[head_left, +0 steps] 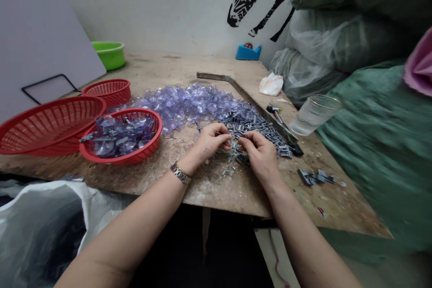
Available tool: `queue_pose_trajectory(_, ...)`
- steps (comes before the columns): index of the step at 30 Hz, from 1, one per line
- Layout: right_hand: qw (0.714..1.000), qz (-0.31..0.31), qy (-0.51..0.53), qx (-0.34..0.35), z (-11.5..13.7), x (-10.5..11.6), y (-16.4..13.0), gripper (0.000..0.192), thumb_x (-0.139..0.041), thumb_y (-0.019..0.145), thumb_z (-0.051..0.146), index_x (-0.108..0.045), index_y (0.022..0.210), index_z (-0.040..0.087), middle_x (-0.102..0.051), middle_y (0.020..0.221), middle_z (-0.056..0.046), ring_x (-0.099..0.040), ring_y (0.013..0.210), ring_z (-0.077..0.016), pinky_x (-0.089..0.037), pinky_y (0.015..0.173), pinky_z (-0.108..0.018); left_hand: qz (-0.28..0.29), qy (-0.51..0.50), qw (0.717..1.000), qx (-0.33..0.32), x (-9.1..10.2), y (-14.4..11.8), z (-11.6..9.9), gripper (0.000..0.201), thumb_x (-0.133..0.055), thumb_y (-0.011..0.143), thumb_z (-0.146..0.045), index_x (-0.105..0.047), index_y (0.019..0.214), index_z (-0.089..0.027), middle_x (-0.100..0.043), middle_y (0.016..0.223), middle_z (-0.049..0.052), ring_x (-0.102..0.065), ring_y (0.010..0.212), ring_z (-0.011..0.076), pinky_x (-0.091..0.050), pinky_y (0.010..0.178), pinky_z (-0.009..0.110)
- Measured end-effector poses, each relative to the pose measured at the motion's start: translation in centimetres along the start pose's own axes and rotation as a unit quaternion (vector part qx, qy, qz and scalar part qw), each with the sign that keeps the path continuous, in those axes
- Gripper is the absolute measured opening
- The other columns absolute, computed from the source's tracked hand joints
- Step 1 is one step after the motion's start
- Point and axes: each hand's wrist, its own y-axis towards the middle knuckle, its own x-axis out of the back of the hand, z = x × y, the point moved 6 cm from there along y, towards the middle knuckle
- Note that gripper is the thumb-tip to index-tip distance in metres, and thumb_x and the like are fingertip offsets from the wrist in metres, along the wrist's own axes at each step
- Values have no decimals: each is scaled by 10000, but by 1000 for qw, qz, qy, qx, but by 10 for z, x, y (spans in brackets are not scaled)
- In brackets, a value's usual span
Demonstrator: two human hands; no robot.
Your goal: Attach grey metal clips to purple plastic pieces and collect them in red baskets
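My left hand [213,140], with a metal-banded watch [181,173] on its wrist, is closed in a pinch above the near end of the dark grey parts. Opposite it, a short gap away, my right hand [259,149] pinches too. Whatever lies between the fingertips of either hand is too small to make out. Many small dark grey plastic pieces [266,132] are heaped just beyond my right hand. Behind both hands spreads a large pile of clear, purple-tinted suction cups [189,104]. Small silvery bits [230,169] lie scattered on the wooden table below my fingers.
At left, a red basket [130,158] holds suction cups with grey parts; two other red baskets [50,121] [107,92] stand beside it. A bent metal strip [249,99] borders the heap. A glass of water [312,117] stands near the right edge, by green sacks [374,144].
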Motion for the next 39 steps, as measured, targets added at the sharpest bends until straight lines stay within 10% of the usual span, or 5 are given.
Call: queue_pose_trajectory(39, 993, 15, -84, 79, 8, -4, -3, 159, -574, 777, 337, -558, 663, 227, -581, 620, 20, -509, 602, -154, -374, 634, -277, 48, -73, 993, 73, -2, -5, 10, 214, -711, 747, -207, -515, 727, -124, -559, 583, -40, -584, 511, 56, -527, 545, 179)
